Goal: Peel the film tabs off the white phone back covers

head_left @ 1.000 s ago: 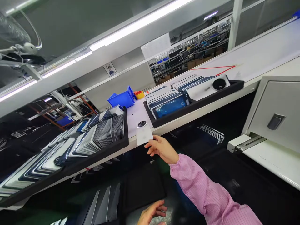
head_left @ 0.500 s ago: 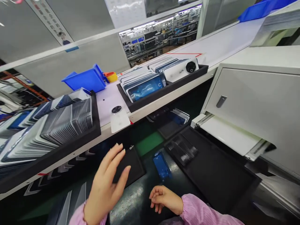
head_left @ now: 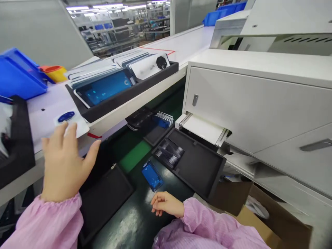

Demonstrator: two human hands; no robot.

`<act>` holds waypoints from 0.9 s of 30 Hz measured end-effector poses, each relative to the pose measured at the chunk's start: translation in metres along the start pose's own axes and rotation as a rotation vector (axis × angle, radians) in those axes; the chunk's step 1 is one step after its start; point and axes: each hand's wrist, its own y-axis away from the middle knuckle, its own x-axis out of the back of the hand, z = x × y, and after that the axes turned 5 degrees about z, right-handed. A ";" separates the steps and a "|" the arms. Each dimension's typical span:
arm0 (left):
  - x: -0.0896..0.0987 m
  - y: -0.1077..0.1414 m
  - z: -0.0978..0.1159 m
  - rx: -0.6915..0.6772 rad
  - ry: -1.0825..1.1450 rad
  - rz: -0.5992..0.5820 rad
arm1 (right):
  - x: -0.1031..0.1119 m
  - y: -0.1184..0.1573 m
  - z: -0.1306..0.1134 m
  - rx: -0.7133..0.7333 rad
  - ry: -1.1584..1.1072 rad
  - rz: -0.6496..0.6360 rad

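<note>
Pink-sleeved left hand [head_left: 64,164] splayed, contact with white panel [head_left: 81,127] unclear, right hand [head_left: 167,204] curled

Head-worn view, facing forward and down, hands [head_left: 63,164] close

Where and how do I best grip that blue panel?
The blue panel is probably best pinched across its long edges, from above, at the end nearest the right hand: it lies flat on the dark surface and looks narrow enough for one hand to span.
</note>
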 end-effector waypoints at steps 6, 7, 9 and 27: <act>-0.008 0.129 0.055 0.170 0.494 -0.042 | 0.021 -0.013 0.040 0.046 0.278 0.123; -0.019 0.171 0.063 0.325 0.539 -0.161 | 0.028 -0.015 0.050 0.110 0.407 0.166; -0.038 0.265 0.078 0.827 0.630 -0.372 | 0.046 -0.017 0.072 0.261 0.705 0.223; -0.028 0.488 0.086 2.367 0.743 -0.203 | 0.088 -0.054 0.124 0.208 0.967 0.173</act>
